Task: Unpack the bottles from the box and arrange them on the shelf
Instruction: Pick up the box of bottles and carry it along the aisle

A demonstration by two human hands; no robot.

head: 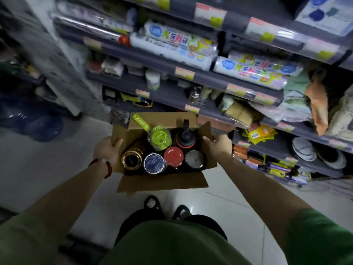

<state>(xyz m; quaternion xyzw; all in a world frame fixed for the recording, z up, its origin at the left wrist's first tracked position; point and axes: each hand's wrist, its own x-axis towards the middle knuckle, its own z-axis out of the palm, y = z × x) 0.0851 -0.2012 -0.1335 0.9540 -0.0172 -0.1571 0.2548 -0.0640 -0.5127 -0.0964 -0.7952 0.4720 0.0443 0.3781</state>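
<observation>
squarely between both hands' fingers [117, 143], the open box [162, 180] of bottles [159, 137]

Box [164, 129] walls hide the bottles' [172, 156] bodies.

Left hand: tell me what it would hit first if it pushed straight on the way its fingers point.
The left hand already grips the cardboard box at its left side flap; pushed inward, it would likely meet the bronze-capped bottle first, though depth is uncertain.
</observation>
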